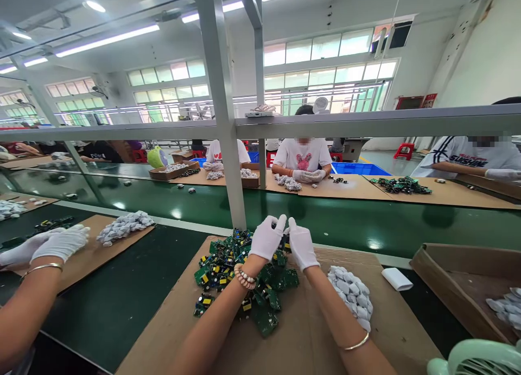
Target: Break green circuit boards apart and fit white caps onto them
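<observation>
Both my hands wear white gloves and meet above the far end of a heap of green circuit boards (228, 261) on brown cardboard (309, 331). My left hand (267, 237) has its fingers bent together, with a small dark part partly visible at them. My right hand (301, 243) is pinched beside it, its fingertips almost touching the left ones; a small piece shows between the hands, too small to name. To the right of my right forearm lies a pile of grey-white pieces (350, 293).
A white folded piece (397, 279) and a cardboard box (459, 293) stand to the right, a green fan (480, 358) at bottom right. A co-worker's gloved hands (61, 242) are at left. Beyond the metal post (222, 93) runs a green belt (325, 217); people sit opposite.
</observation>
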The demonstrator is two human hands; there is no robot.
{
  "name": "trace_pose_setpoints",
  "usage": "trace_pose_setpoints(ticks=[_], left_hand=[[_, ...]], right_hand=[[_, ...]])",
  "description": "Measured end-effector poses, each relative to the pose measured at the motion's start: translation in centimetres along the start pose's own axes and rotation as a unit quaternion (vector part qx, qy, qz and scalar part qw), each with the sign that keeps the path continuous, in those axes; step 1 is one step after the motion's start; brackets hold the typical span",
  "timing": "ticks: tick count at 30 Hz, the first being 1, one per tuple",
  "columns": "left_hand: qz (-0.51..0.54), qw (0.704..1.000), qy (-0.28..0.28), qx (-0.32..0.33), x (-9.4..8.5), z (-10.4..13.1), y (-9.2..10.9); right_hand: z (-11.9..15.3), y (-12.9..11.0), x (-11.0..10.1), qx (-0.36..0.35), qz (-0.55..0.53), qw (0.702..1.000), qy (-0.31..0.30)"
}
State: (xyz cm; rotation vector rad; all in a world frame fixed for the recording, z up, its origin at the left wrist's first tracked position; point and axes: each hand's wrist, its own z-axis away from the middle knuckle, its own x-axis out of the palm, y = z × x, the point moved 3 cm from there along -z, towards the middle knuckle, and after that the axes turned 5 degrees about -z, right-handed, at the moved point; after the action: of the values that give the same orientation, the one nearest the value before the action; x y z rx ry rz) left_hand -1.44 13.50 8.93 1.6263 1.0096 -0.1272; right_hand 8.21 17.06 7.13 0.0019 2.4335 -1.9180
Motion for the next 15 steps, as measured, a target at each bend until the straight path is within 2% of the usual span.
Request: trace_pose_setpoints(ticks=[8, 15], left_hand=[[0.101, 0.994, -0.044, -0.023, -0.2, -0.4, 0.0], [0.137, 0.989, -0.052, -0.036, -2.2, -1.2, -0.2]], right_hand=[[0.2, 0.2, 0.2, 0.061, -0.072, 0.995, -0.045], [-0.1, 1.1, 0.3, 0.066, -0.031, 0.995, -0.065]])
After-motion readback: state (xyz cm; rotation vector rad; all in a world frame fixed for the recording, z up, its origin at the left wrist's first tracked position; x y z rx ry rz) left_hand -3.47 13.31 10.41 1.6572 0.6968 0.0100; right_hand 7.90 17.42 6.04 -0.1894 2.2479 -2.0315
